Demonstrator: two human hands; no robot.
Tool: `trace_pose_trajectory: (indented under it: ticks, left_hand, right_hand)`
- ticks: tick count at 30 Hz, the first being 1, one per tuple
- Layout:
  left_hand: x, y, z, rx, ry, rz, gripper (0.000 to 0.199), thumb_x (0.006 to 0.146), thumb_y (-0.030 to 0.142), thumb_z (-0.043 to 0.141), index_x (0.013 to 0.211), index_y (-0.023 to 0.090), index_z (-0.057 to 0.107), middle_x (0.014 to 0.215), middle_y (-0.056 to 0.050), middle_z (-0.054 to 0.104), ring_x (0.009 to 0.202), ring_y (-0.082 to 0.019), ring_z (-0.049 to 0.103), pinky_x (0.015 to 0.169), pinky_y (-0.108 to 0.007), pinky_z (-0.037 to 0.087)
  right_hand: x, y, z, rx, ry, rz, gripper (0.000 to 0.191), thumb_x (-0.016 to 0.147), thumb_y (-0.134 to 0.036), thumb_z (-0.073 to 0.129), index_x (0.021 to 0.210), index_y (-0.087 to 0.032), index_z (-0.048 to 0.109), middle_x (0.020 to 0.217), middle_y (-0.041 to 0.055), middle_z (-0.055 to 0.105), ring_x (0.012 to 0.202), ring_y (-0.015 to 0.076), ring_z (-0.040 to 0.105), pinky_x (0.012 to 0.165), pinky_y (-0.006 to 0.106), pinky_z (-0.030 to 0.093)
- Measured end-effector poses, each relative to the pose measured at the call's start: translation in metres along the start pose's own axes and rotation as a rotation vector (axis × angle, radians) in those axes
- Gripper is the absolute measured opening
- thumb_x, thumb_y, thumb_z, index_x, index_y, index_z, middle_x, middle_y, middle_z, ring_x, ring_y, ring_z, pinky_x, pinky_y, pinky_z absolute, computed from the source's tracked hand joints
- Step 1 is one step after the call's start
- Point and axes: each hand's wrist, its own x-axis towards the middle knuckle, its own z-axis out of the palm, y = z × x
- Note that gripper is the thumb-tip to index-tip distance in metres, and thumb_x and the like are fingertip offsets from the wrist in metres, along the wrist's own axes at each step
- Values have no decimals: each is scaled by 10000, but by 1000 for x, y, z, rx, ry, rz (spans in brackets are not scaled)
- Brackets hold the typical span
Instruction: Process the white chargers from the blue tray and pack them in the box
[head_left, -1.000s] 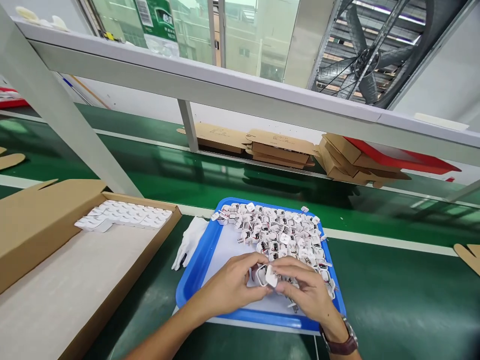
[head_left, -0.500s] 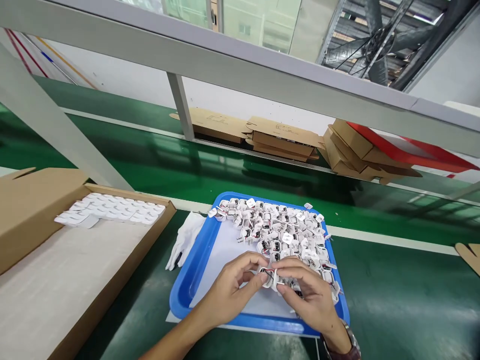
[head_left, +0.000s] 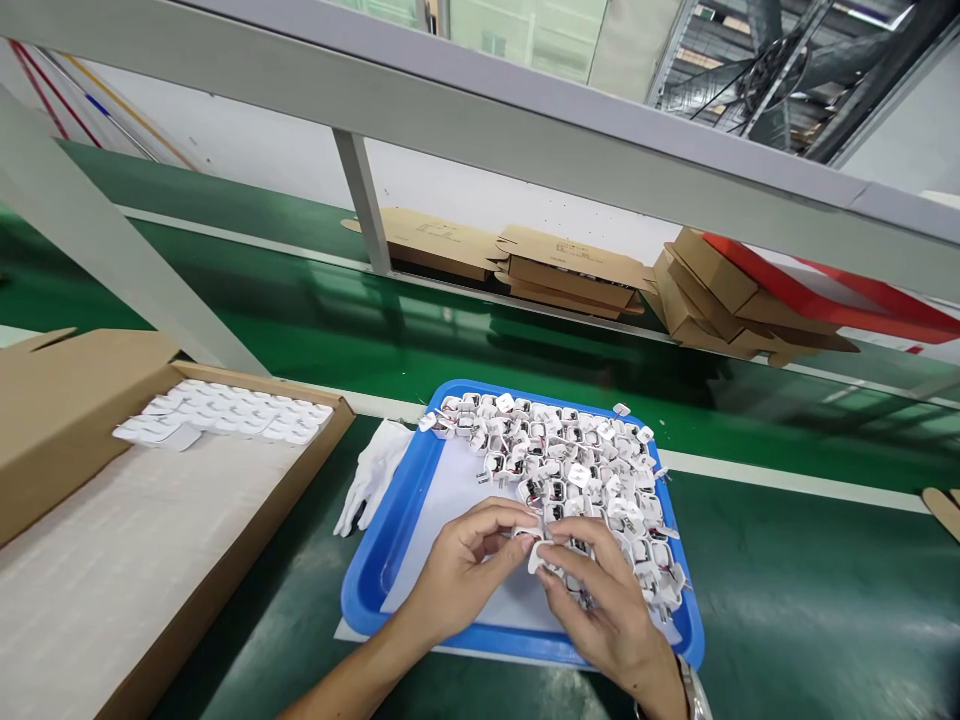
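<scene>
On green benchtop (head_left: 810, 580), amid the blue tray (head_left: 386, 540), a white housing (head_left: 527, 533) is pinched by the left hand (head_left: 465, 565), a cap (head_left: 540, 558) by the right hand (head_left: 611, 605), apparently unjoined; eleven to four o'clock, open housings (head_left: 555, 490) are left.

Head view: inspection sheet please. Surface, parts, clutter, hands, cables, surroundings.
Surface: green table, glossy, with a blue tray on it.
Parts: many small white housings crowd the tray's far and right sides; flat white pieces lie at the far end of an open cardboard box.
Clutter: white glove between box and tray.
Left hand: pinches a white part over the tray.
Right hand: grips a white cap beside it; whether they are joined, cannot tell.
Cables: thin wires in some housings.
Surroundings: grey rail, cartons and fan beyond.
</scene>
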Motion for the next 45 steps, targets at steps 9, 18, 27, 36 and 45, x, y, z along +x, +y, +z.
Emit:
trace_pose_trajectory:
  ticks: [9, 18, 27, 36, 45]
  left_hand:
    - [7, 1, -11, -21, -68, -99, 194, 858, 250, 799, 1042, 227, 855, 1117, -92, 794, 1068, -238, 749, 945, -315, 608]
    - [3, 9, -9, 87, -98, -74, 286, 857, 305, 815, 1142, 292, 836, 1126, -91, 755, 1051, -259, 747, 906, -361, 649]
    - [-7, 9, -12, 152, -125, 90, 302, 938, 218, 738, 1224, 294, 800, 1189, -109, 773, 1040, -255, 766, 838, -325, 663]
    - [-9, 5, -9, 194, -139, 197, 356, 968, 152, 686, 1270, 321, 771, 1266, -105, 760, 1116, -259, 746, 891, -348, 652]
    - [-14, 5, -9, 38, -208, 126, 429, 970, 115, 675, 1325, 349, 732, 1380, -109, 698, 1249, -293, 689, 958, -378, 636]
  right_hand:
    - [0, 3, -1, -114, -34, -56, 501, 965, 58, 560, 1415, -160, 533, 1205, 157, 614, 1102, 264, 569, 903, 440, 540]
    - [0, 1, 5, -205, 21, -156, 540, 951, 74, 554, 1451, -129, 526, 1182, 183, 658, 1107, 291, 593, 889, 453, 580]
    - [-7, 9, -1, 296, -6, 347, 475, 1004, -256, 683, 1457, -353, 579, 1402, 81, 624, 1324, 247, 615, 1120, 438, 551]
    - [-2, 9, 4, 587, 3, 521, 418, 966, -318, 742, 1378, -340, 672, 1370, 50, 718, 1281, 239, 683, 1137, 461, 549]
    - [0, 0, 0, 492, 5, 462, 432, 997, -275, 701, 1414, -369, 637, 1254, 51, 711, 1185, 207, 689, 1044, 397, 588]
